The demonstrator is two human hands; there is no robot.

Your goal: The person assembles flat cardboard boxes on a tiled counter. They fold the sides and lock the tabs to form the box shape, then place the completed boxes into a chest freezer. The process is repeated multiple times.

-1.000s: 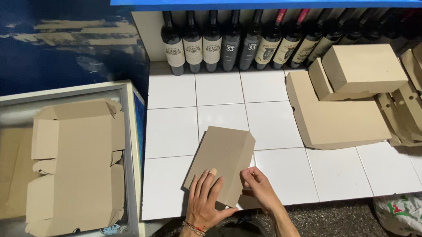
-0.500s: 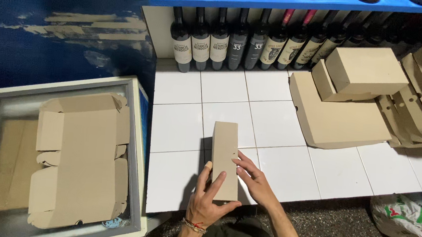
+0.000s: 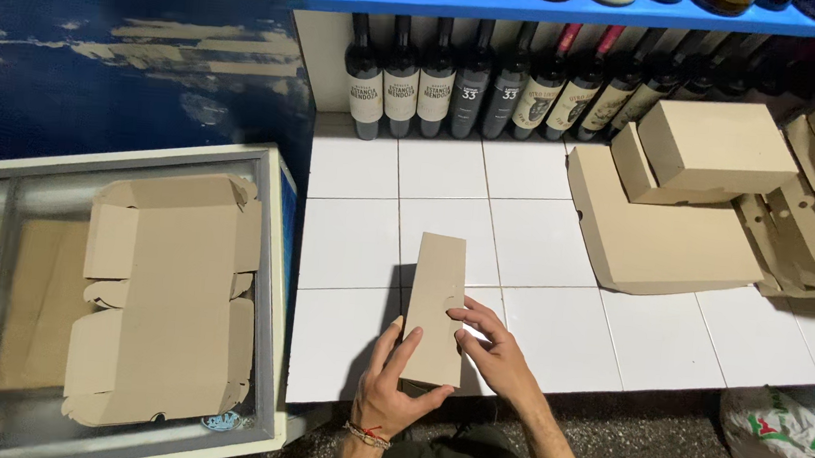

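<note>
A flat brown cardboard box blank [image 3: 437, 299] stands nearly on edge over the white tiled floor [image 3: 358, 244], so only a narrow strip of it faces me. My left hand [image 3: 393, 383] grips its near lower end, thumb against the face. My right hand [image 3: 496, 355] touches its right side with fingers spread along the edge.
An unfolded cardboard blank [image 3: 165, 297] lies on a glass-topped chest [image 3: 1, 226] at the left. Folded boxes [image 3: 714, 147] and flat cardboard sheets [image 3: 659, 229] are piled at the right. Dark bottles [image 3: 439, 76] line the wall under a blue shelf [image 3: 561, 7]. A plastic bag [image 3: 784, 433] lies at lower right.
The cardboard blank has turned from lying broad and flat under my hands to standing almost edge-on. Both hands stayed on its near end.
</note>
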